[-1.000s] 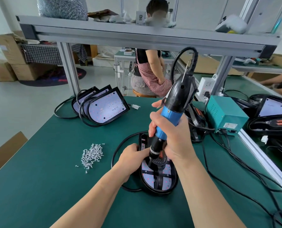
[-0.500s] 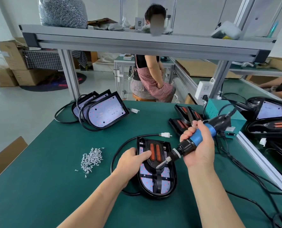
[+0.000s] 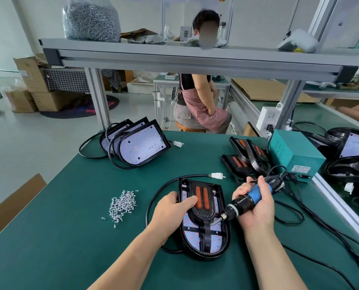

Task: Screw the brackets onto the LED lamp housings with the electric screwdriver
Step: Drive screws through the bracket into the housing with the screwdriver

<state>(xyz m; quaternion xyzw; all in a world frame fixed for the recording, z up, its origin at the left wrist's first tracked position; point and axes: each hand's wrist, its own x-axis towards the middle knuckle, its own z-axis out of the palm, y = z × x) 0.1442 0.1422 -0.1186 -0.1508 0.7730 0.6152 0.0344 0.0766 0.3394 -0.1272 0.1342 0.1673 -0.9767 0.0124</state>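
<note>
A black lamp housing [image 3: 223, 243] lies flat on the green desk [image 3: 69, 237], near its front edge and right of the middle. A black bracket [image 3: 201, 208] with two orange strips sits inside it. The left hand [image 3: 172, 208] grips the housing's left rim, fingers [image 3: 190, 200] curled, thumb pressing on the bracket. The right hand [image 3: 258, 210] is wrapped round the blue electric screwdriver [image 3: 237, 206], held slanted with its bit touching the bracket's right side.

The housing looks like a stiff, light shell that could slide on the mat, so it likely needs pinning by the rim. The pale LED board inside looks delicate; fingers and bit should probably stay off it. Loose screws [image 3: 123, 204] lie in a heap to the left.
</note>
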